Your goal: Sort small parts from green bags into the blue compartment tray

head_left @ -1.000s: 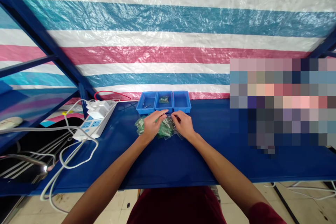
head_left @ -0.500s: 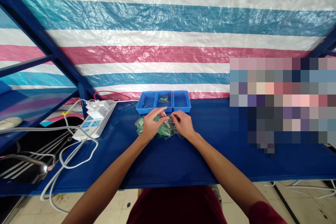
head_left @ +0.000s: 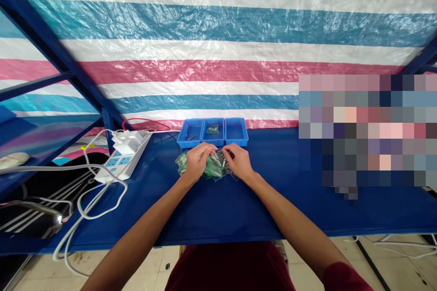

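Works close over a blue table (head_left: 218, 216), with both hands brought together just nearer than a row of three blue trays. Curves the left hand (head_left: 196, 161) over the left part of a loose heap of green packets (head_left: 214, 170), thumb and fingers drawn together above the middle. Sets the right hand (head_left: 240, 160) at the right edge, beside clear packaging with small dark parts (head_left: 232, 173), thumb and forefinger bent inward towards the left. Seems, as far as so small a view allows, to pinch something slight between the fingertips; cannot tell whether closed on anything in either hand. Holds both sets of fingertips near each other, probably to handle small pieces finely and in plain sight.

Lined up side by side beyond the heap, probably for easy reach and to keep kinds apart: a left tray (head_left: 193, 128) with a thin metallic piece (head_left: 191, 137) inside, a middle tray (head_left: 213, 138) with a small green packet (head_left: 213, 129), and a right tray (head_left: 236, 133). Further left, set at a slant and well apart from the hands, a white power strip (head_left: 112, 170) with white adapters (head_left: 127, 145) plugged in at the far end and white cables looped at the near end. Hung behind the table, a striped plastic sheet (head_left: 205, 70).
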A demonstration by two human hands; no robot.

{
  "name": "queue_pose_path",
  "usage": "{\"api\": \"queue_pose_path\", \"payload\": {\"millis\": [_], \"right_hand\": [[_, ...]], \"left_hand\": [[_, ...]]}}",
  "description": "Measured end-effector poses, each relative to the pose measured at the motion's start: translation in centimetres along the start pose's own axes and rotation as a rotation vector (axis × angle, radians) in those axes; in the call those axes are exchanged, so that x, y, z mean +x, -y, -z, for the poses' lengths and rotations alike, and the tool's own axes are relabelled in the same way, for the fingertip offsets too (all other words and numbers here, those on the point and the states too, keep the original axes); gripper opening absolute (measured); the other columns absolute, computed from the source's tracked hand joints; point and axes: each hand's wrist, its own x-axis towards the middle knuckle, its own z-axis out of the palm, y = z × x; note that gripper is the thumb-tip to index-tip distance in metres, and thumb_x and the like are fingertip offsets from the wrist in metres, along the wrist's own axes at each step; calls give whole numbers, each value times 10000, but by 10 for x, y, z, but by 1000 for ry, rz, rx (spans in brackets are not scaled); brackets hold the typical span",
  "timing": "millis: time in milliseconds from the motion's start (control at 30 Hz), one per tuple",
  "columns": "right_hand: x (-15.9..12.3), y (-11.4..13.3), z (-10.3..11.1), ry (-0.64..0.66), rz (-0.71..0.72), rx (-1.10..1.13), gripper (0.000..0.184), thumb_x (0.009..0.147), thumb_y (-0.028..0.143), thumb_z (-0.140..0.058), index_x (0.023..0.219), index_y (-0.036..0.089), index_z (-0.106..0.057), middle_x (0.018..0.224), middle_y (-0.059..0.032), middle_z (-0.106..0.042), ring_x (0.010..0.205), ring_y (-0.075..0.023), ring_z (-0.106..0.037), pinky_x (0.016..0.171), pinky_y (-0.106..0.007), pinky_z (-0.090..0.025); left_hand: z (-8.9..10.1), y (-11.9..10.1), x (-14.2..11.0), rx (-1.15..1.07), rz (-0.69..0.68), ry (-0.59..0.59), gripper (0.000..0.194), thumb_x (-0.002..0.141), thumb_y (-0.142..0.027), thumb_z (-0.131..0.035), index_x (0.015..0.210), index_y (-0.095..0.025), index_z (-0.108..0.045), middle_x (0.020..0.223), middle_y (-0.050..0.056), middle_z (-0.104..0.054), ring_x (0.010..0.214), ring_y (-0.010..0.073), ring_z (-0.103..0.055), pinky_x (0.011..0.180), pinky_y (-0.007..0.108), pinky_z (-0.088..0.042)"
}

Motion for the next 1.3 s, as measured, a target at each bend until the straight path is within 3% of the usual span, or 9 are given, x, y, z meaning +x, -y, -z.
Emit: {"api": "queue_pose_path", "payload": {"millis": [267, 433, 500, 600, 667, 767, 967, 1300], "right_hand": [[2, -5, -1, -86, -118, -98, 261, 929, 289, -422, 854, 189, -651, 813, -48, -682, 685, -163, -598, 669, -264, -442], [2, -5, -1, -46, -133, -104, 255, 923, 277, -421, 848, 194, -651, 806, -41, -679, 656, -151, -591, 673, -255, -445], [2, -4, 0, -35, -132, -107, 245, 916, 271, -429, 840, 194, -649, 810, -39, -679, 652, -146, -589, 674, -251, -443], [3, -4, 0, -46, -149, -129, 239, 909, 268, -432, 826, 194, -643, 796, -35, -673, 651, -146, -584, 663, -249, -434], [3, -5, 1, -58, -157, -144, 249, 912, 273, -423, 820, 193, -640, 774, -34, -663, 643, -147, -578, 650, -250, -427], [4, -7, 2, -68, -161, -146, 259, 915, 281, -417, 815, 192, -639, 747, -34, -651, 622, -149, -567, 635, -255, -423], [3, -8, 0, -58, -161, -134, 256, 911, 287, -422, 819, 195, -643, 761, -41, -660, 617, -150, -568, 642, -259, -434], [3, -9, -1, -60, -146, -128, 245, 909, 272, -433, 810, 189, -642, 743, -32, -647, 612, -147, -564, 641, -257, -429]], "left_hand": [[-3, 4, 1, 107, -4, -120, 201, 911, -300, -530, 883, -179, -687, 857, 40, -699, 811, 154, -636, 787, 268, -481], [-1, 5, 3, 100, -21, -92, 208, 910, -312, -533, 836, -175, -671, 810, 35, -665, 738, 138, -597, 712, 255, -462], [1, 3, 3, 69, -54, 32, 256, 902, -339, -543, 750, -162, -648, 716, 24, -620, 634, 120, -542, 625, 239, -429], [5, -4, 2, 36, -143, 451, 332, 855, -424, -600, 662, -154, -607, 633, 5, -560, 562, 105, -485, 559, 227, -376], [7, -9, 2, 82, -209, 712, 323, 808, -468, -647, 707, -162, -623, 685, 6, -582, 610, 115, -514, 595, 229, -378], [7, -13, 2, 154, -277, 915, 260, 778, -439, -692, 838, -189, -656, 827, 17, -621, 775, 153, -564, 709, 242, -391], [6, -10, 1, 216, -328, 1004, 76, 783, -285, -714, 789, -217, -679, 846, 16, -600, 865, 177, -521, 802, 278, -338], [-1, -7, -3, 329, -364, 964, 176, 806, -330, -686, 716, -185, -643, 863, 28, -555, 883, 180, -477, 798, 283, -306]]}}
